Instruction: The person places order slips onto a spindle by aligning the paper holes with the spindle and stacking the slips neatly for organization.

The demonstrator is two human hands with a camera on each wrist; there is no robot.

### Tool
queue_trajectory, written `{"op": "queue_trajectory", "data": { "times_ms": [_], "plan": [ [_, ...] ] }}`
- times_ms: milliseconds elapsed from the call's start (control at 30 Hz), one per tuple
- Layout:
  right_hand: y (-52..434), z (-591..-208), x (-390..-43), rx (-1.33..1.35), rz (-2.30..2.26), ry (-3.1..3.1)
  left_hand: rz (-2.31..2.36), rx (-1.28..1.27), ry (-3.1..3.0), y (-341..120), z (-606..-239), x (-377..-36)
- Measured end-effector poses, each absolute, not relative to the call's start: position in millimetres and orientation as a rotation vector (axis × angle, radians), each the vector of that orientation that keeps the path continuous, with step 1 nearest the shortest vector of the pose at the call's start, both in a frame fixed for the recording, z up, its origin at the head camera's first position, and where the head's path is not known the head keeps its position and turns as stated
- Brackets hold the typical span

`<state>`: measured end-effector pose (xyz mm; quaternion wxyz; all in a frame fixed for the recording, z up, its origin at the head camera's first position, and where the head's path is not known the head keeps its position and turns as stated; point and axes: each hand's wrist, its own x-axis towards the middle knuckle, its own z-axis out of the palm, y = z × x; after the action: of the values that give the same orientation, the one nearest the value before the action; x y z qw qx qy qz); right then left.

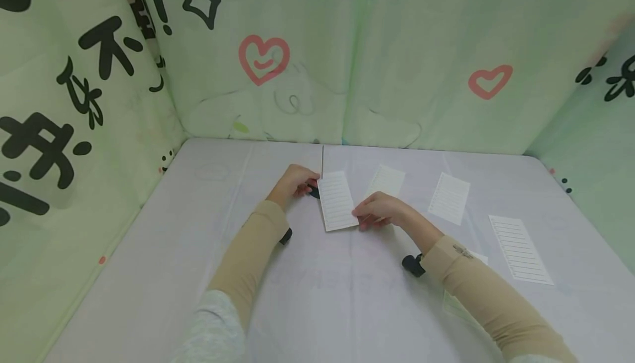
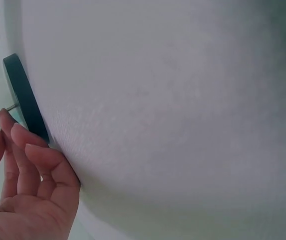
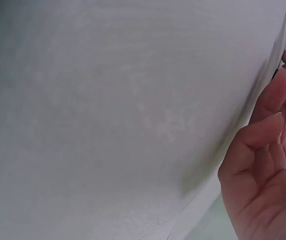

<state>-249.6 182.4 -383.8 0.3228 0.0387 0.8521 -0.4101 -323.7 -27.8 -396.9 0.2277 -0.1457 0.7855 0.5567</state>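
A white lined paper card is held up between both hands near the middle of the table. My left hand pinches its upper left edge between thumb and fingertips. My right hand pinches the lower right corner. Just behind the card, a thin upright rod rises from a dark flat base, mostly hidden by the card and left hand. In the left wrist view, that dark round base stands right by the fingers. The right wrist view shows the curled right fingers; the card barely shows at the edge.
More lined cards lie on the white table: one behind the right hand, one farther right, one near the right side. Another card peeks out beside the right sleeve. Green printed curtains enclose the table.
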Motion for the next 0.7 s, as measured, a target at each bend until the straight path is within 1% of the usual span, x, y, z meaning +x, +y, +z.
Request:
{"op": "queue_trajectory", "data": {
  "times_ms": [400, 700],
  "plan": [
    [181.8, -392.9, -252.4, 0.114, -1.051, 2.246, 1.48, -0.479, 2.191, -22.9, -403.9, -328.4],
    [181.9, -394.8, -253.5, 0.112, -1.039, 2.251, 1.459, -0.48, 2.204, -23.5, -402.8, -328.5]
  ]
}}
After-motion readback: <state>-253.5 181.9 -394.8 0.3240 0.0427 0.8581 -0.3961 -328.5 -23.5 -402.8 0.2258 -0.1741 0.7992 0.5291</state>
